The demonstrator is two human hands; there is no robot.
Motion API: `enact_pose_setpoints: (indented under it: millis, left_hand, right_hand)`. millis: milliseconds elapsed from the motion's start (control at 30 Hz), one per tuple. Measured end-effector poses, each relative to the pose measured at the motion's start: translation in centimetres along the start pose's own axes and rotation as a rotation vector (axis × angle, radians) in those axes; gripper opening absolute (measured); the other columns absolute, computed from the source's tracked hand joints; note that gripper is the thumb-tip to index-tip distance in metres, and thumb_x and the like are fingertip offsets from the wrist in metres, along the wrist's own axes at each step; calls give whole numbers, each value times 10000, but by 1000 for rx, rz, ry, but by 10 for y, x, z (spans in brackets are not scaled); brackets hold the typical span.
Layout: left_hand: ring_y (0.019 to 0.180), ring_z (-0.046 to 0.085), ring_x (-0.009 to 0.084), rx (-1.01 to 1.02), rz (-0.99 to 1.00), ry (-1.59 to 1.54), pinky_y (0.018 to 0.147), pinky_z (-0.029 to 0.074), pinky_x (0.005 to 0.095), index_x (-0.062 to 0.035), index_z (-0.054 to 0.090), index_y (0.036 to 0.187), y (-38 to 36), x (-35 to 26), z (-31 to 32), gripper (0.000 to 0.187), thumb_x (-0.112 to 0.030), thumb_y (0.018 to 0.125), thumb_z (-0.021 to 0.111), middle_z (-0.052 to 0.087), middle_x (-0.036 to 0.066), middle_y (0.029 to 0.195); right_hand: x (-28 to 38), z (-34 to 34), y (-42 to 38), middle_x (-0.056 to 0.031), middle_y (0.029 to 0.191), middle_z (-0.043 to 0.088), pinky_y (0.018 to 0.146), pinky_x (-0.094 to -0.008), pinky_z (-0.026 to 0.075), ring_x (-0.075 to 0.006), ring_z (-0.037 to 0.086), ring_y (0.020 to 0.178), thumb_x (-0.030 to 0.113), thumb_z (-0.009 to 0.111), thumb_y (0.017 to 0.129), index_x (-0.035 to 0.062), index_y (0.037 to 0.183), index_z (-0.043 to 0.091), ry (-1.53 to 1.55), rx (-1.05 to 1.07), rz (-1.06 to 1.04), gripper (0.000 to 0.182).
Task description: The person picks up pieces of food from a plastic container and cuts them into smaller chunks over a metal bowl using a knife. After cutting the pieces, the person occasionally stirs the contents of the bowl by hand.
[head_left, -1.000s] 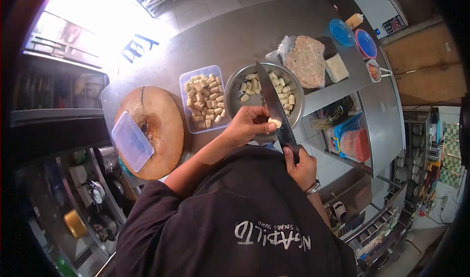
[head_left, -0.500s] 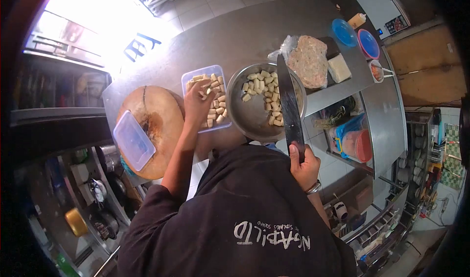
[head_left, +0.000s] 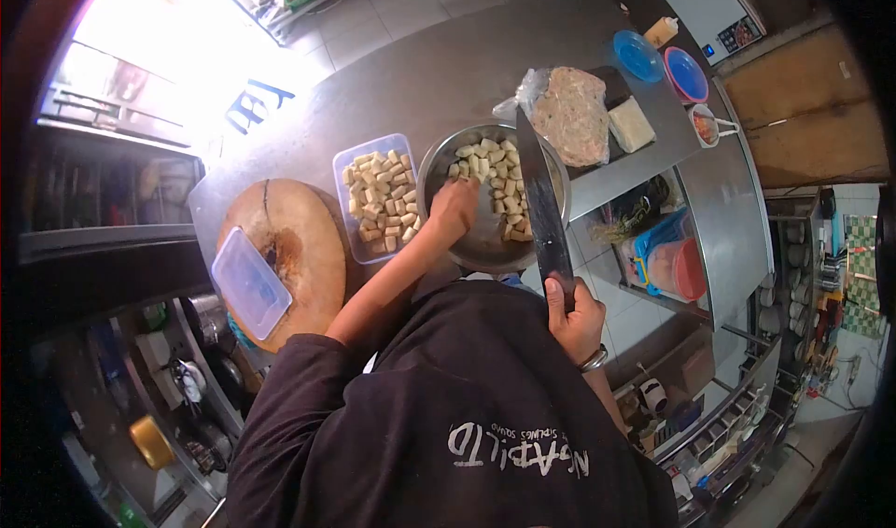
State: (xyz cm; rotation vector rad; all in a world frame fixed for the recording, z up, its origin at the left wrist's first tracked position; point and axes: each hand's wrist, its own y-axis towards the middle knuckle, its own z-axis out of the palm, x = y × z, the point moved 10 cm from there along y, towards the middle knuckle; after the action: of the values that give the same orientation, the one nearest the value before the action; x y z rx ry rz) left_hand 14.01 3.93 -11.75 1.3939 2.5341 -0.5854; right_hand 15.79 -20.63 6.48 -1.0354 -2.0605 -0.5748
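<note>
My left hand (head_left: 455, 208) reaches into a steel bowl (head_left: 432, 154), its fingertips down at the pale cut pieces (head_left: 504, 183); whether it holds one is hidden. My right hand (head_left: 576, 321) is closed around the handle end of a large dark knife (head_left: 546, 201), whose blade stretches away over the bowl's right side. Left of the bowl stands a clear plastic container (head_left: 381, 201) full of similar pieces. A round wooden board (head_left: 317, 239) lies farther left, with a translucent lid (head_left: 250, 281) on it.
Beyond the bowl on the right lie a bag of minced-looking food (head_left: 571, 117) and a white block (head_left: 632, 125). Blue dishes (head_left: 638, 56), a squeeze bottle (head_left: 662, 31) and a small white basket (head_left: 705, 126) stand at the far right. Below is a shelf with a red tub (head_left: 689, 268).
My left hand has moved right, from the plastic container into the steel bowl. My right hand still holds the knife. The view has shifted slightly.
</note>
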Motion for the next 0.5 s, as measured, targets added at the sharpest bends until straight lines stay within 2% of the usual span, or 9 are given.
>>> enact_pose_setpoints:
  millis: [67,100,167,200,267,367,500]
  left_hand:
    - [902,689,292,-35,179,-543,794,562,350,-4,631,1060,-21,-22,-42,266,32,797,635,687,145,987]
    - [902,689,292,-27,178,-541,794,562,350,-4,631,1060,-29,-25,-48,266,32,797,635,687,145,987]
    - [887,666,236,104,32,-1421,804,531,349,19,625,1122,-39,-21,-47,266,14,860,667,675,119,1006]
    - [887,666,236,100,29,-1420,804,531,349,19,625,1122,-46,-24,-53,266,14,860,667,675,119,1006]
    - [895,635,191,83,70,-1974,788,504,332,20,610,1172,-60,-30,-68,260,-65,928,640,658,84,1039]
    - [890,613,181,168,48,-2142,760,483,309,19,600,1183,-70,-34,-72,268,-119,954,620,660,93,1032]
    - [855,603,171,164,109,-2211,725,476,297,15,599,1189,-76,-43,-80,275,-152,971,600,660,87,1035]
  right_hand:
    - [-4,-1,-1,-138,656,659,489,-358,480,-311,667,567,296,672,929,36,874,659,17,-12,22,266]
    - [-5,-1,-2,-137,656,659,489,-361,481,-312,667,566,296,671,929,36,878,660,0,-11,14,265]
    - [-5,0,-1,-137,656,659,489,-365,482,-312,667,566,296,671,930,36,881,660,-15,-8,2,264]
    - [-4,2,0,-141,656,658,489,-365,482,-313,668,567,295,670,930,36,883,659,-29,2,-13,264]
    - [-1,6,0,-144,656,657,489,-366,483,-313,668,569,294,669,931,35,885,659,-42,19,-32,264]
    - [4,9,2,-145,632,642,470,-370,474,-322,659,550,296,668,932,35,869,651,-29,28,-59,270]
    - [7,15,2,-139,603,628,445,-379,462,-330,645,523,298,669,931,35,841,637,-89,77,-117,280]
